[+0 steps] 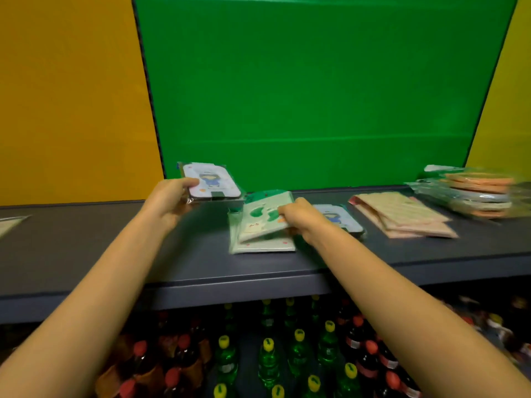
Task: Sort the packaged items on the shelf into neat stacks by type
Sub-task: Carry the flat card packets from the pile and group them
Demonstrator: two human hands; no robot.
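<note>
My left hand holds a pale blue packet with a cartoon figure lifted above the grey shelf. My right hand grips the top green-and-white packet, tilted up off a matching packet that lies flat beneath it. A second blue cartoon packet lies just right of my right hand, partly hidden by it. Further right sits a low stack of pink-beige packets. At the far right stands a blurred pile of orange and pale packets in clear wrap.
A pale packet's corner shows at the shelf's left edge. Green and yellow panels stand behind the shelf. Below the shelf's front lip are rows of green bottles and dark bottles with red caps.
</note>
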